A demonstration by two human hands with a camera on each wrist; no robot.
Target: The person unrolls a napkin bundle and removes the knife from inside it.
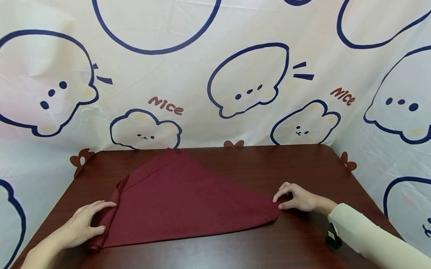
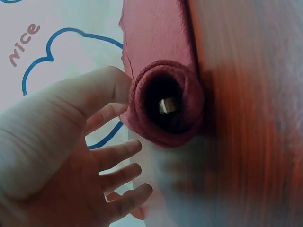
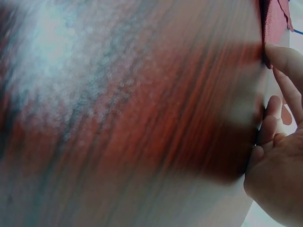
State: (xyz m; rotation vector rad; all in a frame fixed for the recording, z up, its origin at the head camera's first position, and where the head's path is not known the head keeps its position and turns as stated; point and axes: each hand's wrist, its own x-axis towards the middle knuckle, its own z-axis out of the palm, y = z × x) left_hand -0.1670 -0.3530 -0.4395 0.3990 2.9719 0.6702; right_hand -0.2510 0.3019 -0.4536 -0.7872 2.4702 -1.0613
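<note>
Maroon fabric cloth (image 1: 189,200), roughly triangular, on a dark reddish-brown wood-grain table (image 1: 213,259). At the right-hand tip, the bare right hand (image 1: 299,197) pinches the cloth between thumb and forefinger. At the opposite end, the bare left hand (image 1: 82,222) rests its thumb and forefinger, without clasping, on a rolled maroon edge (image 1: 107,215); its remaining fingers are spread loosely. The surface is matt and mostly smooth, with a faint crease near the far left side; the roll appears thick and layered in the left wrist view. The long axis runs left to right, one tip pointing at the right hand and another at the table's far edge; the roll slants away from the viewer and rightward. A pale patch (image 2: 167,105) inside the roll's dark opening cannot be identified. The cloth's underside is hidden, and only a sliver of the cloth enters the right wrist view, cut off by the frame. Beyond the table hangs a cream sheet (image 1: 191,71) printed with blue-outlined cartoon shapes.
</note>
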